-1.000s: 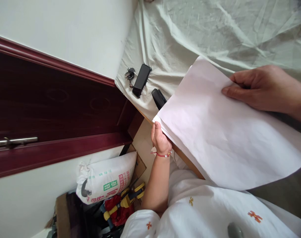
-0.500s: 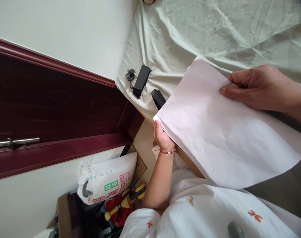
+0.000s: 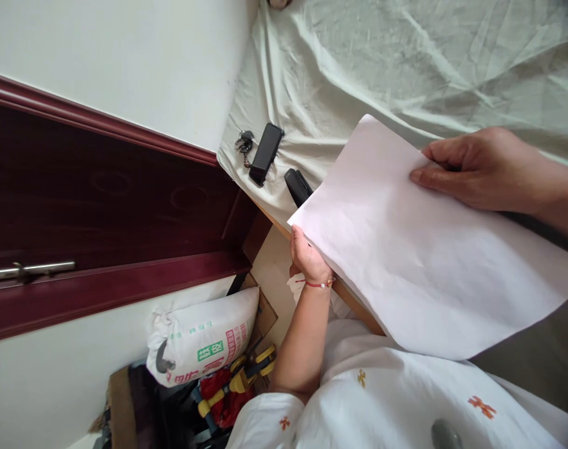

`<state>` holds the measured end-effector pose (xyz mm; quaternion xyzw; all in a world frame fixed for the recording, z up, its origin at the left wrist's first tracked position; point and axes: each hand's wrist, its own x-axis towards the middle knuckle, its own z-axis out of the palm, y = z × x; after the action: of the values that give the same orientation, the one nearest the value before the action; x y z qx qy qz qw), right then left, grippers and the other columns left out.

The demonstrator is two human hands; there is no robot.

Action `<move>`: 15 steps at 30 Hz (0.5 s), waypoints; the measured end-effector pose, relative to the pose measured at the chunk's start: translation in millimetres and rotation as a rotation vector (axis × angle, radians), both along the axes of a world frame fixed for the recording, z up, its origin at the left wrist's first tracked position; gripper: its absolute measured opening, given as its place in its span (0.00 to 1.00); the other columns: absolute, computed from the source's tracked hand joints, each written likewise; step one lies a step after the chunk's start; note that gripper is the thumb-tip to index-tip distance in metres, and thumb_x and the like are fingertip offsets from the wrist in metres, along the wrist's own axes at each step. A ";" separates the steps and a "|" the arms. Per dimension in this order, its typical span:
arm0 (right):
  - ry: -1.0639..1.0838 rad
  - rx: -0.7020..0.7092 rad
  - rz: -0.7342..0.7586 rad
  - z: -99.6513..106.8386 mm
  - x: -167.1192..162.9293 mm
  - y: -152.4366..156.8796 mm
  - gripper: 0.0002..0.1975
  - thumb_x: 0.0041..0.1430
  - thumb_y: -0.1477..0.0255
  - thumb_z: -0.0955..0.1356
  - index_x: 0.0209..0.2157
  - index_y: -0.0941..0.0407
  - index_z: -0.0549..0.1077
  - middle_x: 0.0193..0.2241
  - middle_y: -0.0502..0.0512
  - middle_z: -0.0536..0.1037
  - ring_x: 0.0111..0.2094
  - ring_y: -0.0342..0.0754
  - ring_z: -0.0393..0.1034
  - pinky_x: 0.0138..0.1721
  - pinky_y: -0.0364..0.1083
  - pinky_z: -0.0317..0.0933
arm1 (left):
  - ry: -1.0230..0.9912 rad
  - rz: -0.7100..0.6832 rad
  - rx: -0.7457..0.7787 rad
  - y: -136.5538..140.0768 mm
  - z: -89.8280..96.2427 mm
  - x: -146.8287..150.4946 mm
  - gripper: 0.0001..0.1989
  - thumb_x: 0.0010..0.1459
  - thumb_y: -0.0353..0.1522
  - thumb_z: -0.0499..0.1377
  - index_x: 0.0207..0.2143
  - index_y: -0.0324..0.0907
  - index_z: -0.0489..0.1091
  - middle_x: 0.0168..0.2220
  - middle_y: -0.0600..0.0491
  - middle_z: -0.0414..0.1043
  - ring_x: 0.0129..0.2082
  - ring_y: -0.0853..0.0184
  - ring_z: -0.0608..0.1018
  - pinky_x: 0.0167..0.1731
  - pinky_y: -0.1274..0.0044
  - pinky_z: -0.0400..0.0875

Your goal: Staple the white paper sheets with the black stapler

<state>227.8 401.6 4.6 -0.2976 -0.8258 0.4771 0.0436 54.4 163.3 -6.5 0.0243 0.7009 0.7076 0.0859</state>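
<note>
White paper sheets [image 3: 405, 249] are held out over the bed's near edge, slightly curved and blank on the face I see. My right hand [image 3: 480, 168] pinches the far long edge, thumb on top and fingers underneath. At the near left corner, my left hand [image 3: 309, 259] grips the sheets from below; its fingers are partly hidden. A black object [image 3: 298, 187], perhaps a stapler, lies on the bedsheet just left of the paper, its lower end covered by it.
A black phone [image 3: 266, 153] and a bunch of keys [image 3: 244, 142] lie on the pale green bedsheet [image 3: 405, 56]. To the left is a dark red door [image 3: 125, 187] with a metal handle. Below stand a stuffed white sack [image 3: 204, 337] and a yellow-and-blue toy-like object [image 3: 232, 383].
The top sheet has shifted slightly toward me and left, with my right hand. The under-sheet edges that showed at the far and left corners are now nearly covered.
</note>
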 end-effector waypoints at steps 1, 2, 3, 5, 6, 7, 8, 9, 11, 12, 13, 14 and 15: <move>-0.011 0.010 0.007 0.8 -0.3 -0.1 0.20 0.59 0.51 0.65 0.31 0.54 0.72 0.21 0.49 0.67 0.24 0.43 0.60 0.30 0.47 0.56 | 0.000 -0.003 0.002 0.5 0.9 0.6 0.25 0.70 0.48 0.57 0.55 0.39 0.79 0.59 0.44 0.80 0.66 0.55 0.75 0.65 0.69 0.71; -0.020 0.023 0.019 1.5 -0.6 -0.3 0.19 0.60 0.52 0.65 0.30 0.55 0.71 0.21 0.49 0.66 0.24 0.43 0.60 0.30 0.47 0.55 | -0.003 -0.006 0.003 0.7 2.0 1.3 0.25 0.70 0.48 0.57 0.55 0.39 0.79 0.58 0.44 0.80 0.66 0.55 0.76 0.65 0.69 0.72; -0.024 0.036 0.033 1.9 -0.9 -0.6 0.20 0.61 0.52 0.65 0.29 0.55 0.70 0.21 0.49 0.66 0.25 0.42 0.60 0.30 0.47 0.55 | -0.008 -0.007 0.004 0.7 3.0 2.0 0.24 0.70 0.47 0.57 0.55 0.39 0.80 0.58 0.44 0.80 0.66 0.55 0.76 0.65 0.69 0.72; -0.006 0.073 0.057 1.7 -1.6 -1.4 0.21 0.61 0.52 0.64 0.28 0.55 0.66 0.20 0.49 0.66 0.24 0.42 0.59 0.31 0.47 0.54 | -0.015 0.004 0.006 0.1 4.8 3.0 0.22 0.70 0.45 0.58 0.54 0.39 0.80 0.57 0.44 0.81 0.64 0.55 0.77 0.64 0.69 0.73; 0.020 0.094 0.059 0.9 -1.8 -2.0 0.21 0.61 0.51 0.64 0.27 0.55 0.66 0.20 0.49 0.66 0.24 0.42 0.59 0.32 0.47 0.54 | -0.019 0.015 0.007 -0.4 5.3 3.1 0.21 0.70 0.43 0.58 0.54 0.39 0.80 0.57 0.44 0.81 0.64 0.55 0.78 0.63 0.69 0.73; 0.053 0.113 0.047 -0.2 -2.0 -2.8 0.22 0.61 0.50 0.64 0.28 0.55 0.66 0.20 0.50 0.66 0.24 0.42 0.59 0.32 0.48 0.54 | -0.023 0.025 0.006 -0.8 5.5 3.0 0.20 0.70 0.42 0.59 0.53 0.39 0.80 0.57 0.45 0.81 0.63 0.56 0.78 0.63 0.69 0.73; 0.087 0.131 0.023 -1.5 -2.1 -3.7 0.22 0.61 0.50 0.63 0.29 0.55 0.67 0.21 0.50 0.67 0.24 0.42 0.59 0.32 0.48 0.54 | -0.029 0.035 0.004 -1.2 5.3 2.7 0.19 0.70 0.42 0.59 0.53 0.39 0.80 0.57 0.45 0.81 0.63 0.56 0.78 0.64 0.69 0.73; 0.116 0.144 -0.012 -2.8 -2.1 -4.7 0.21 0.61 0.50 0.63 0.30 0.54 0.69 0.22 0.50 0.69 0.25 0.43 0.60 0.32 0.48 0.54 | -0.034 0.046 0.003 -1.3 4.9 2.3 0.19 0.70 0.41 0.59 0.53 0.39 0.80 0.58 0.45 0.81 0.64 0.56 0.78 0.64 0.69 0.73; 0.153 0.151 -0.081 -4.5 -1.6 -7.0 0.20 0.61 0.50 0.63 0.34 0.54 0.72 0.24 0.51 0.71 0.26 0.43 0.61 0.33 0.48 0.55 | -0.042 0.063 0.006 -1.0 3.8 1.8 0.18 0.69 0.40 0.59 0.52 0.39 0.81 0.58 0.45 0.80 0.64 0.56 0.77 0.65 0.69 0.72; 0.169 0.154 -0.106 -4.7 -1.2 -8.2 0.20 0.62 0.51 0.64 0.35 0.54 0.72 0.25 0.51 0.72 0.26 0.43 0.62 0.33 0.48 0.56 | -0.042 0.067 0.016 -0.5 3.1 1.8 0.17 0.69 0.40 0.59 0.51 0.39 0.81 0.58 0.45 0.80 0.64 0.56 0.77 0.65 0.69 0.72; 0.186 0.156 -0.124 -4.4 -0.8 -9.2 0.19 0.62 0.52 0.64 0.35 0.54 0.72 0.25 0.51 0.72 0.26 0.43 0.62 0.34 0.48 0.57 | -0.040 0.067 0.029 0.0 2.6 2.0 0.17 0.69 0.39 0.59 0.51 0.39 0.81 0.58 0.45 0.80 0.64 0.56 0.77 0.65 0.69 0.72; 0.205 0.160 -0.138 -3.6 -0.3 -10.1 0.18 0.62 0.53 0.65 0.36 0.54 0.72 0.26 0.52 0.72 0.27 0.43 0.62 0.35 0.48 0.57 | -0.036 0.064 0.042 0.7 2.3 2.4 0.17 0.69 0.39 0.59 0.51 0.38 0.81 0.58 0.44 0.81 0.64 0.56 0.77 0.65 0.69 0.71; 0.225 0.167 -0.158 -2.5 0.2 -10.8 0.17 0.62 0.55 0.65 0.36 0.55 0.72 0.26 0.52 0.73 0.28 0.43 0.63 0.36 0.48 0.58 | -0.032 0.054 0.051 1.3 2.2 3.0 0.17 0.69 0.39 0.59 0.51 0.38 0.81 0.57 0.44 0.81 0.65 0.56 0.77 0.66 0.69 0.71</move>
<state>228.0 390.9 2.1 -0.3015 -0.8265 0.4322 0.1980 57.4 164.7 -4.3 -0.0037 0.6815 0.7277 0.0777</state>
